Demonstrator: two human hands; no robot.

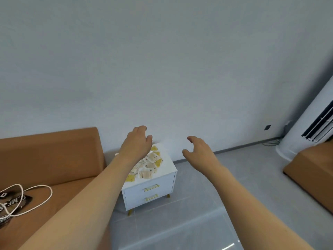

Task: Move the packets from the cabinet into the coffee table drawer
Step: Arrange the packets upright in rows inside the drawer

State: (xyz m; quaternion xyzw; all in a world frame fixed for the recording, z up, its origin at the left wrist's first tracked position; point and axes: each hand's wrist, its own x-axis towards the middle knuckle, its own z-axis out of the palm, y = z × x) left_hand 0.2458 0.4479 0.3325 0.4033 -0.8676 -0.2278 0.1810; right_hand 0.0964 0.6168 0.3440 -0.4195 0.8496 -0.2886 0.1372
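Note:
A small white cabinet (163, 181) with two gold-handled drawers stands against the wall beside a sofa. Several cream and yellow packets (149, 165) lie scattered on its top. My left hand (137, 141) reaches out above the packets, fingers apart and curled down, holding nothing; my forearm hides part of the pile. My right hand (198, 150) hangs in the air to the right of the cabinet, also open and empty. The coffee table drawer is out of view.
A brown sofa (50, 159) stands at the left with a dark bag and white cord (23, 201) on its seat. A brown box-like corner (311, 170) sits at the right. A white standing air conditioner (302, 134) occupies the far right corner. Grey tiled floor lies ahead.

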